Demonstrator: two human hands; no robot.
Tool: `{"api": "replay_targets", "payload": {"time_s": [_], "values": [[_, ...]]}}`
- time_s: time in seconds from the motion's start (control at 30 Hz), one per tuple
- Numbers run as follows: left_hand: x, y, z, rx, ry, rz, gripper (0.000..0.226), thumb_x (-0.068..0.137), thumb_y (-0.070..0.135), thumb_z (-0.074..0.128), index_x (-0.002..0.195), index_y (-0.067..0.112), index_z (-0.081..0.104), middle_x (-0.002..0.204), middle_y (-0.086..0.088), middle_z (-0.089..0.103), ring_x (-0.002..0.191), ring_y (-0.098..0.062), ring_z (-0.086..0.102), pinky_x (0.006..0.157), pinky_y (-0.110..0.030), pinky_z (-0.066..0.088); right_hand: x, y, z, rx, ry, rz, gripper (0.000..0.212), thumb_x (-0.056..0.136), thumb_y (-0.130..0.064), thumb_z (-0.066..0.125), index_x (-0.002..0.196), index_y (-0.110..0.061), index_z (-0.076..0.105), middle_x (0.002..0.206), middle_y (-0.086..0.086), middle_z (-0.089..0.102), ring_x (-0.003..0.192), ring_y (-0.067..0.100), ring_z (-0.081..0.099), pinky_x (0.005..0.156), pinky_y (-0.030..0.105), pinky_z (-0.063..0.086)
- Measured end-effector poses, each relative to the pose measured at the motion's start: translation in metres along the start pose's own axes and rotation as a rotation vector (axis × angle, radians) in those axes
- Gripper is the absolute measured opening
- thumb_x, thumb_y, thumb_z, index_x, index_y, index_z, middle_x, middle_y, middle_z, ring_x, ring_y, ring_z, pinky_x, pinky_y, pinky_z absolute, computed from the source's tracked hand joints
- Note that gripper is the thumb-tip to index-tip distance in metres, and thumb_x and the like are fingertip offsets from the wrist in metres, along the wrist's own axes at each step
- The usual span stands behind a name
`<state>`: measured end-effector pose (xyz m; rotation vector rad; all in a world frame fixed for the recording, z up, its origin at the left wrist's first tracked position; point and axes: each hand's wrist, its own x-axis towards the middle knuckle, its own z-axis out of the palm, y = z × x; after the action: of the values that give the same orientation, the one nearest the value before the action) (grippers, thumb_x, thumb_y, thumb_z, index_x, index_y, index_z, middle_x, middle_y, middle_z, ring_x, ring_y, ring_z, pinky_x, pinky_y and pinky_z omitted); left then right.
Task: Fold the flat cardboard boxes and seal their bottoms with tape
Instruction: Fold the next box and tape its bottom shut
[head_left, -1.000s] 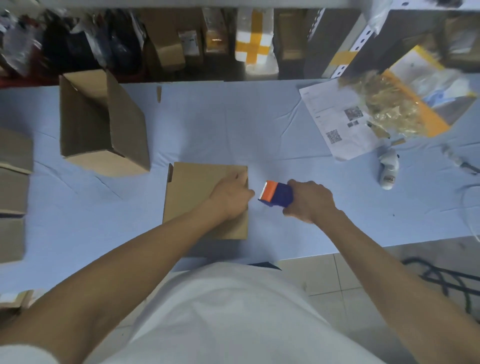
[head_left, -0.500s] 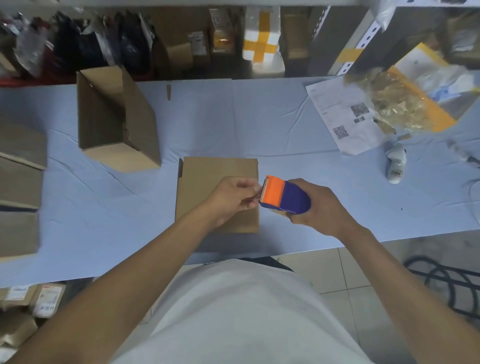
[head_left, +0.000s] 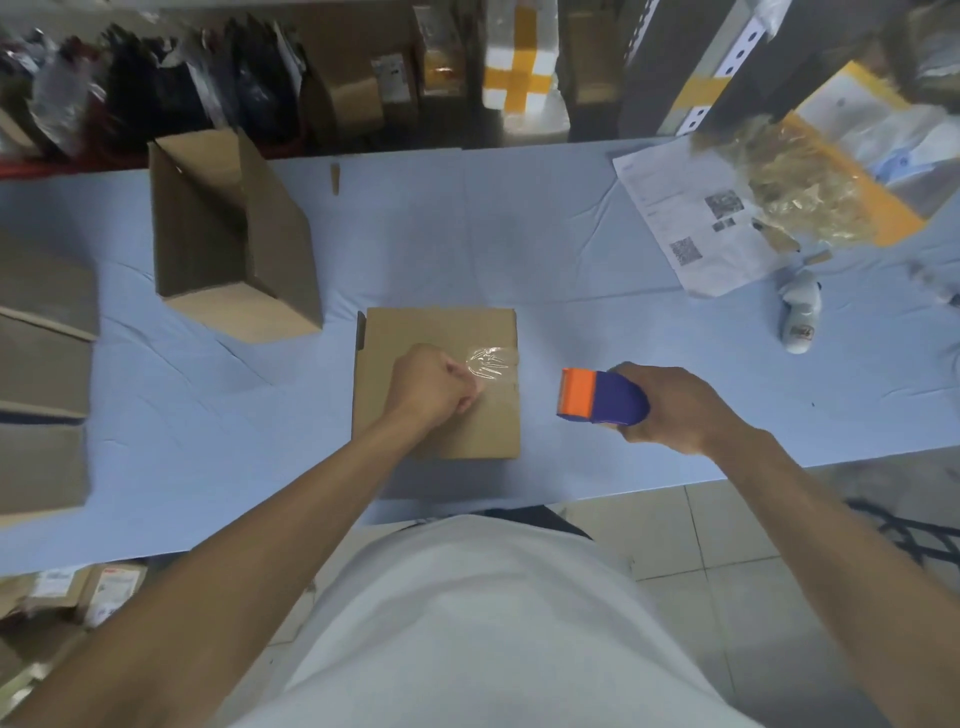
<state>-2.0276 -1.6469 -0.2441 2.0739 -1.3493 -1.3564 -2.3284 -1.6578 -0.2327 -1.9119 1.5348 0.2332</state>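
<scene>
Cardboard box (head_left: 439, 415), bench centre: first tape strip (head_left: 488, 362) down, crinkled. Your left grip (head_left: 430, 387) fisted, pressing it; right grip (head_left: 670, 408) clamped on dispenser (head_left: 602, 397), three o'clock. Finished box (head_left: 234, 239), ten o'clock.

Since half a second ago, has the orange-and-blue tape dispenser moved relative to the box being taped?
Yes. The orange-and-blue tape dispenser has pulled away rightward, off the brown cardboard box edge, leaving clear tape behind.

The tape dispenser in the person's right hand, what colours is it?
The tape dispenser is dark blue with an orange front end, seen clearly in the head view.
</scene>
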Motion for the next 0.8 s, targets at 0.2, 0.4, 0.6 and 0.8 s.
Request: {"api": "replay_targets", "payload": {"time_s": [0.2,0.4,0.6,0.8], "values": [[0.007,0.000,0.007,0.634,0.118,0.073,0.041,0.077,0.043,0.073,0.072,0.008,0.052,0.070,-0.002,0.053,0.069,-0.025,0.053,0.058,-0.032,0.038,0.020,-0.001,0.016,-0.082,-0.050,-0.006,0.050,0.063,-0.027,0.075,0.105,-0.039,0.051,0.082,-0.017,0.061,0.071,0.010,0.057,0.053,0.021,0.035],[0.008,-0.001,0.017,0.754,-0.150,0.477,0.016,0.089,0.037,0.049,0.087,0.020,0.050,0.083,0.003,0.050,0.082,-0.025,0.053,0.063,-0.036,0.036,0.036,-0.011,0.027,-0.181,-0.064,-0.024,0.052,0.061,-0.033,0.072,0.108,-0.037,0.051,0.086,-0.011,0.063,0.074,0.019,0.057,0.054,0.025,0.037],[0.009,-0.012,0.028,0.879,-0.203,0.884,0.029,0.089,0.009,0.048,0.111,0.025,0.059,0.103,-0.004,0.040,0.093,-0.023,0.037,0.069,-0.032,0.034,0.050,-0.029,0.029,-0.220,-0.126,-0.043,0.043,0.061,-0.033,0.075,0.095,-0.032,0.049,0.073,-0.013,0.052,0.071,0.020,0.054,0.048,0.023,0.026],[0.003,-0.010,0.034,0.919,-0.059,0.905,0.030,0.065,0.000,0.055,0.090,0.015,0.063,0.088,-0.010,0.050,0.074,-0.029,0.048,0.057,-0.028,0.023,0.060,-0.050,0.018,-0.285,-0.201,0.019,0.037,0.053,-0.039,0.074,0.080,-0.030,0.049,0.070,-0.010,0.055,0.062,0.011,0.051,0.051,0.023,0.032]]}}
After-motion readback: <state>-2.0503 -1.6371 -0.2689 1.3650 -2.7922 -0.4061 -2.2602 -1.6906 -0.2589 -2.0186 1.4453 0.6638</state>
